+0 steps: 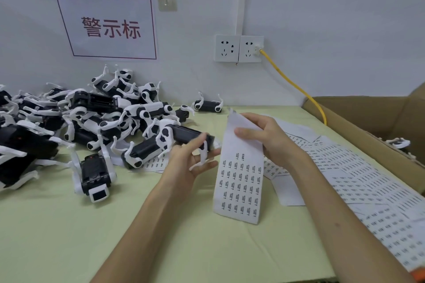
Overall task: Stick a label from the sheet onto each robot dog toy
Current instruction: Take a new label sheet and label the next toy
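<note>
Sheet [239, 179] overhangs bare table [69, 236] front

Single view only, camera on my head, wide-angle, nothing to overlap with. It looks forward and down across the table [69, 236] toward the far edge where it meets the wall [322, 7]. Strong barrel distortion: the far edge and the wall sign [108, 26] bow outward. My forearms enter from the bottom edge of frame, so both hands sit close to the lens, about mid-frame: left hand [190, 163], right hand [269, 138]. The far-left table corner area fills the left of frame, a cardboard box [368, 117] at the right table edge is cut off by the frame's right side. Near table edge shows at the bottom.
</note>
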Tool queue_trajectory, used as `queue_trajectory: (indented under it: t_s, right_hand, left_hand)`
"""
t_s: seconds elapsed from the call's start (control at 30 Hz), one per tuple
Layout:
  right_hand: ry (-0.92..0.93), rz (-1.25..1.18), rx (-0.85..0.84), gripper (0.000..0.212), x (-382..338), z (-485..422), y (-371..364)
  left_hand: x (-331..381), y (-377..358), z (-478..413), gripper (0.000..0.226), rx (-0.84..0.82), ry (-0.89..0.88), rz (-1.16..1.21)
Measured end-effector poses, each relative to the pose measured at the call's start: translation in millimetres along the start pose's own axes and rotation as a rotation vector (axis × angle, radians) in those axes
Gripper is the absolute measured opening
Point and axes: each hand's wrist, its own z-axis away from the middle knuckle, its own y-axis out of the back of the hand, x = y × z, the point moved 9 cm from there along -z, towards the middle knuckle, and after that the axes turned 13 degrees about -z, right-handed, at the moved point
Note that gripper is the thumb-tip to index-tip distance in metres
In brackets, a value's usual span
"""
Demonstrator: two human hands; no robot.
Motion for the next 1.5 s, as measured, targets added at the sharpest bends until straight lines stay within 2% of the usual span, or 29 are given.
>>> queue_trajectory:
  t_s: [0.07,0.17,0.23,0.37,0.43,0.5,0.53,0.57,0.63,0.7,0.8,0.93,1.03,1.23,1.4,1.5]
  right_hand:
    - [0.020,-0.030,0.038,0.032,-1,-1,3]
    - [0.058,-0.046,0.131,0.029,-4,-2,12]
    - [0.066,-0.056,0.183,0.026,-3,-3,17]
    - [0.107,0.003,0.258,0.027,-4,-3,24]
    - [0.107,0.140,0.307,0.041,-4,-2,24]
    - [0.152,0.517,0.417,0.062,-13,1,25]
    - [0.229,0.709,0.450,0.066,-22,4,19]
    - [0.344,0.807,0.438,0.061,-33,8,9]
    - [0.476,0.742,0.300,0.038,-43,12,-11]
    - [0.384,0.634,0.111,0.020,-34,11,-30]
    - [0.262,0.643,-0.020,0.014,-18,11,-47]
    - [0.217,0.602,0.002,0.015,-16,9,-42]
    - [0.203,0.593,0.004,0.014,-13,9,-39]
    - [0.174,0.594,-0.014,0.007,-4,7,-39]
    - [0.130,0.561,0.013,0.005,2,6,-36]
    - [0.102,0.557,0.028,0.008,3,5,-33]
  left_hand:
    - [-1,-6,2,0.057,-0.056,-0.015,-0.037]
    - [-6,-5,3,0.053,-0.035,0.025,-0.087]
    - [-9,-4,3,0.058,-0.027,0.058,-0.110]
    - [-9,-5,3,0.051,-0.032,0.046,-0.121]
    - [-8,-2,1,0.041,0.001,0.023,-0.120]
    - [-5,-2,0,0.042,0.006,-0.010,-0.120]
    - [-5,0,0,0.045,0.017,-0.020,-0.125]
    - [-5,2,0,0.048,0.033,-0.024,-0.132]
    - [-4,4,-2,0.056,0.066,-0.047,-0.140]
    - [-2,7,-1,0.063,0.107,-0.077,-0.134]
    - [2,8,0,0.072,0.129,-0.118,-0.132]
    - [3,9,-1,0.068,0.144,-0.129,-0.135]
    - [5,9,1,0.080,0.157,-0.144,-0.173]
    - [12,11,3,0.085,0.205,-0.230,-0.271]
    - [13,12,2,0.067,0.210,-0.303,-0.353]
    - [14,11,2,0.064,0.194,-0.320,-0.388]
